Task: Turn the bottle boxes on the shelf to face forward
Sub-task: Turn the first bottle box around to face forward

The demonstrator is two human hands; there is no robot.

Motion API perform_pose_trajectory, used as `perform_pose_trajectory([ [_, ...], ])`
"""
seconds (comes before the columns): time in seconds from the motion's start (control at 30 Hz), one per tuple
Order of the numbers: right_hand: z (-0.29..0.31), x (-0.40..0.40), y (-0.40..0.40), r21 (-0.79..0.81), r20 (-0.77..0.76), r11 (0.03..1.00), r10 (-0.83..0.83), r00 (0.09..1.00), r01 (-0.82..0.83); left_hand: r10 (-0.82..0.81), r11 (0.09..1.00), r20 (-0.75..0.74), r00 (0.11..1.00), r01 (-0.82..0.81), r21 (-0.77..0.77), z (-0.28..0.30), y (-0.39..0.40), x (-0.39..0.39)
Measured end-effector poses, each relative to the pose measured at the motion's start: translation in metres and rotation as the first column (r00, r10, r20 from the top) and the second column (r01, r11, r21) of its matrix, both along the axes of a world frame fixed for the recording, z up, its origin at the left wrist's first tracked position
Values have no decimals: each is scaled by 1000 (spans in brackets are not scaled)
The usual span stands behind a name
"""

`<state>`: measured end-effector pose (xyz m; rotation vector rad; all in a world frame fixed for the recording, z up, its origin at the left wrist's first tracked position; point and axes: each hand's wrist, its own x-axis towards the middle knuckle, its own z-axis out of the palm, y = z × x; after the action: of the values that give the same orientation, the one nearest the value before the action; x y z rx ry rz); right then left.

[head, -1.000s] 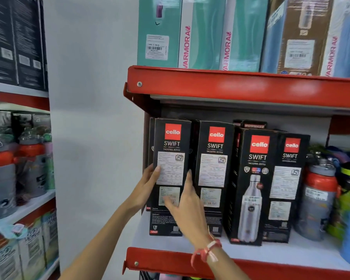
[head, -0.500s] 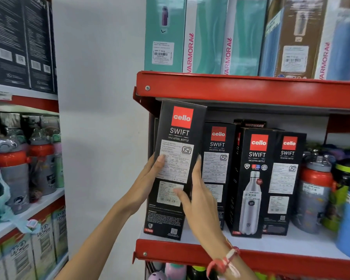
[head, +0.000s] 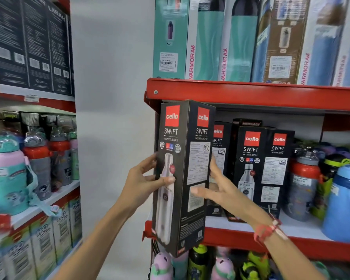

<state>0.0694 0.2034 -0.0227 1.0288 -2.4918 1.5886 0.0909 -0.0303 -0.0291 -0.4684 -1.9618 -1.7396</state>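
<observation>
A tall black Cello Swift bottle box (head: 182, 174) is off the red shelf (head: 251, 237) and held in the air at the shelf's left end, one corner toward me, so its bottle-picture face and its label side both show. My left hand (head: 143, 182) grips its left side with the thumb on the picture face. My right hand (head: 218, 190) holds its right side, fingers on the label. Three more black Cello boxes stand on the shelf: one (head: 220, 158) showing its label side, one (head: 249, 164) showing the bottle picture, and one (head: 277, 166) showing a label.
Loose bottles (head: 305, 182) and a blue jug (head: 343, 203) crowd the shelf's right end. Teal and blue Varmora boxes (head: 206, 41) fill the shelf above. A second rack at the left holds children's bottles (head: 6, 174). Green and pink bottles (head: 198, 261) sit below.
The box came off the shelf toward me and was rotated, so the bottle-picture face now shows at its left. My left thumb moved onto that face.
</observation>
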Motion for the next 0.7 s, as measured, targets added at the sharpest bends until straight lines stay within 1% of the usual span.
perform_pose_trajectory([
  [0.03, 4, 0, -5, 26, -3, 999, -22, 1000, 22, 42, 999, -11, 999, -42, 2, 0, 3, 2],
  [0.13, 16, -6, -18, 112, -93, 988, -97, 991, 107, 161, 986, -25, 987, -160, 36, 2, 6, 4],
  [0.2, 23, -16, -24, 168, -120, 981, -81, 989, 101, 209, 977, -4, 978, -209, 37, 3, 5, 2],
  [0.27, 28, -29, -30, 200, -118, 976, -60, 991, 83, 247, 969, -11, 969, -247, -2, 2, 5, -4],
  [0.47, 24, -62, -46, 75, -150, 992, -94, 984, 106, 380, 915, -70, 922, -386, -113, 3, 10, -29],
  [0.6, 11, -83, -48, 24, -142, 993, -107, 984, 111, 411, 896, -55, 910, -414, -163, 4, 7, -50],
  [0.7, 1, -97, -53, 6, -125, 992, -126, 984, 128, 404, 899, -16, 915, -400, -177, -3, 5, -65],
])
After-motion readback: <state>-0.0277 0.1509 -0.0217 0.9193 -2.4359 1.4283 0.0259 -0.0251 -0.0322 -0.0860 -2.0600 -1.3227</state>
